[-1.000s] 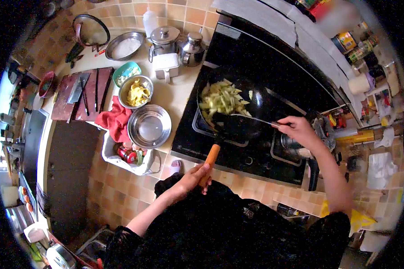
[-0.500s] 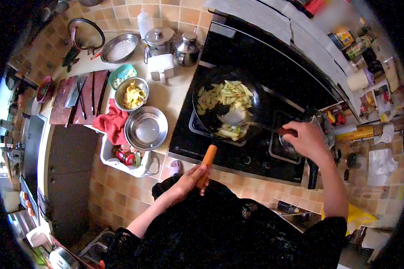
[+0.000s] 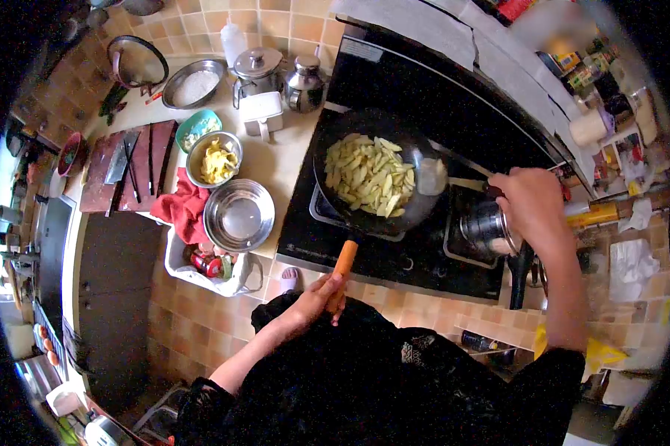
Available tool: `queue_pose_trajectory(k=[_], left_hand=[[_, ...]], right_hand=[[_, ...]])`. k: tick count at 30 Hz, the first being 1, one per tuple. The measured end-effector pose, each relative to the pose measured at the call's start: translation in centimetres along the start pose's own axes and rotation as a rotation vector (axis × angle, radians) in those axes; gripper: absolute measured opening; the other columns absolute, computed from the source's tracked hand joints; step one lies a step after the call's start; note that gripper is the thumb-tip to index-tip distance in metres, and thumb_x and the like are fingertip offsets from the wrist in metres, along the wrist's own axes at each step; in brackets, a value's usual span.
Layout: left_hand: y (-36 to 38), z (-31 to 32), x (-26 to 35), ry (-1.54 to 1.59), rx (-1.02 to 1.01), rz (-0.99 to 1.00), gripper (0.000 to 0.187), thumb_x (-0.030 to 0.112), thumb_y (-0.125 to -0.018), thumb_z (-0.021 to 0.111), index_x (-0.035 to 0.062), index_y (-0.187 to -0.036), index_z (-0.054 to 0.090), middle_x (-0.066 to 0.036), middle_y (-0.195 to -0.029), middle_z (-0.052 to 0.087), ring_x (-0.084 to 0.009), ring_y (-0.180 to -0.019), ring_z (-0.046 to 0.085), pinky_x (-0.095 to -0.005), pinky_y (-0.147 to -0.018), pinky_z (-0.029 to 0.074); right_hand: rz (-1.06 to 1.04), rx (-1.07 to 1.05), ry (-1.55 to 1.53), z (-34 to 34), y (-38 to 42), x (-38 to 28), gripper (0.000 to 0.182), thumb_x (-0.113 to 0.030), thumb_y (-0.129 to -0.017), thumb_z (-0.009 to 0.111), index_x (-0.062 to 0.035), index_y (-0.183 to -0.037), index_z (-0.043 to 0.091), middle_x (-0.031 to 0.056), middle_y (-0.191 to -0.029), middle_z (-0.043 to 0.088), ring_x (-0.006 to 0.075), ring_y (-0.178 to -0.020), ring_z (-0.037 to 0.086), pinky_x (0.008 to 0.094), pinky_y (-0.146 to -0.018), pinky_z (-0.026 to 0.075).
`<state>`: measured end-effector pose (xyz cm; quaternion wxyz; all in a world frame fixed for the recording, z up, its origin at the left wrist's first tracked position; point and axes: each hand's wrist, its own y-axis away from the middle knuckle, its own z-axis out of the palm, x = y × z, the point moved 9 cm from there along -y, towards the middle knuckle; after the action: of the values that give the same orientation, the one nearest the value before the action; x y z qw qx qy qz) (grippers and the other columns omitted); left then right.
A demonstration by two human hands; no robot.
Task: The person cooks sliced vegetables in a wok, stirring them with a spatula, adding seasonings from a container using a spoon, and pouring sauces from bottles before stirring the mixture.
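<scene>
My left hand [image 3: 326,294] is wrapped round the orange wooden handle of a black wok [image 3: 335,221] on the stove. Pale green-yellow vegetable slices [image 3: 368,175] lie heaped in the wok's middle and left. In my right hand [image 3: 532,201] is the dark grip of a metal spatula [image 3: 431,177], held from the right of the wok. Its blade rests at the wok's right inner side, beside the slices and apart from the main heap. Below my right hand, a shiny metal pot [image 3: 491,227] with a black handle stands on the right burner.
Left of the black stove [image 3: 305,241] are an empty steel bowl [image 3: 240,215], a bowl of yellow food [image 3: 217,162], a teal bowl [image 3: 194,132] and a red cloth [image 3: 182,208]. A cleaver [image 3: 118,165] and chopsticks lie on the cutting board [image 3: 101,189]. Jars line the right shelf.
The spatula has moved from the wok's lower middle to its right side, my right hand shifting up and right. The slices are now gathered in one heap. My left hand keeps its hold.
</scene>
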<state>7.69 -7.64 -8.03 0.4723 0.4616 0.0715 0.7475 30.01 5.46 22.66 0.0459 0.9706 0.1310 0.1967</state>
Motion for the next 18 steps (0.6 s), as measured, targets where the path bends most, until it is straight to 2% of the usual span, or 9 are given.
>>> queue_pose_trajectory(k=[2, 3, 6, 10, 11, 14, 15, 18], left_hand=[[-0.6, -0.3, -1.1, 0.010, 0.007, -0.022, 0.053, 0.047, -0.104, 0.045, 0.0043, -0.135, 0.044, -0.009, -0.076, 0.059, -0.0205, -0.056, 0.059, -0.0342, -0.050, 0.053], [-0.8, -0.2, -1.4, 0.014, -0.012, -0.009, 0.052, 0.047, -0.104, 0.045, 0.0044, -0.134, 0.044, -0.009, -0.076, 0.059, -0.0207, -0.056, 0.059, -0.0344, -0.050, 0.053], [-0.9, -0.2, -1.6, 0.020, -0.033, 0.021, 0.051, 0.047, -0.104, 0.045, 0.0044, -0.131, 0.045, -0.009, -0.076, 0.059, -0.0210, -0.056, 0.059, -0.0350, -0.049, 0.052], [-0.5, 0.1, -1.1, 0.023, -0.023, 0.017, 0.052, 0.049, -0.104, 0.044, 0.0030, -0.127, 0.045, -0.008, -0.076, 0.057, -0.0194, -0.057, 0.057, -0.0333, -0.051, 0.050], [-0.4, 0.3, -0.9, 0.022, -0.030, 0.015, 0.052, 0.049, -0.104, 0.043, 0.0023, -0.127, 0.044, -0.008, -0.076, 0.055, -0.0186, -0.058, 0.056, -0.0324, -0.053, 0.050], [-0.4, 0.3, -0.8, 0.025, -0.029, 0.012, 0.054, 0.051, -0.103, 0.044, 0.0018, -0.126, 0.045, -0.008, -0.076, 0.055, -0.0181, -0.058, 0.056, -0.0319, -0.053, 0.050], [-0.3, 0.3, -0.7, 0.020, -0.015, -0.003, 0.054, 0.051, -0.103, 0.044, 0.0018, -0.125, 0.045, -0.008, -0.076, 0.055, -0.0180, -0.058, 0.056, -0.0318, -0.053, 0.050], [-0.1, 0.2, -0.6, 0.005, -0.001, -0.024, 0.056, 0.053, -0.102, 0.044, 0.0015, -0.126, 0.045, -0.008, -0.076, 0.055, -0.0177, -0.058, 0.056, -0.0315, -0.053, 0.050]], right_hand=[[-0.046, -0.068, 0.093, 2.2, -1.7, -0.6, 0.023, -0.019, -0.076, 0.076, -0.0084, -0.097, 0.074, 0.0143, -0.081, 0.068, 0.0337, -0.077, 0.066, 0.0453, -0.071, 0.052], [-0.082, -0.069, 0.023, 3.8, -2.9, -0.9, 0.023, -0.018, -0.077, 0.075, -0.0083, -0.098, 0.073, 0.0138, -0.081, 0.068, 0.0334, -0.078, 0.066, 0.0450, -0.071, 0.052], [-0.091, 0.092, -0.171, 3.3, -4.2, -1.1, 0.024, -0.018, -0.077, 0.076, -0.0095, -0.099, 0.073, 0.0133, -0.081, 0.068, 0.0334, -0.079, 0.067, 0.0444, -0.072, 0.052], [-0.066, 0.051, -0.202, 0.9, -2.6, 0.3, 0.027, -0.017, -0.077, 0.077, -0.0119, -0.103, 0.073, 0.0121, -0.088, 0.071, 0.0329, -0.083, 0.067, 0.0436, -0.074, 0.052], [-0.075, 0.004, -0.173, 0.7, -2.4, 1.3, 0.027, -0.026, -0.078, 0.075, -0.0151, -0.102, 0.074, 0.0120, -0.086, 0.072, 0.0330, -0.084, 0.069, 0.0461, -0.075, 0.054], [-0.064, -0.312, -0.127, 1.9, -1.3, 3.1, 0.029, -0.028, -0.078, 0.074, -0.0152, -0.103, 0.074, 0.0138, -0.089, 0.072, 0.0335, -0.084, 0.069, 0.0445, -0.075, 0.055], [-0.033, -0.405, -0.225, 2.7, -1.1, 3.0, 0.031, -0.033, -0.080, 0.073, -0.0140, -0.104, 0.075, 0.0151, -0.090, 0.072, 0.0315, -0.082, 0.070, 0.0412, -0.075, 0.055], [0.093, -0.268, -0.750, 8.7, -1.2, 0.0, 0.032, -0.036, -0.082, 0.073, -0.0125, -0.104, 0.075, 0.0143, -0.090, 0.073, 0.0261, -0.079, 0.070, 0.0373, -0.072, 0.053]])
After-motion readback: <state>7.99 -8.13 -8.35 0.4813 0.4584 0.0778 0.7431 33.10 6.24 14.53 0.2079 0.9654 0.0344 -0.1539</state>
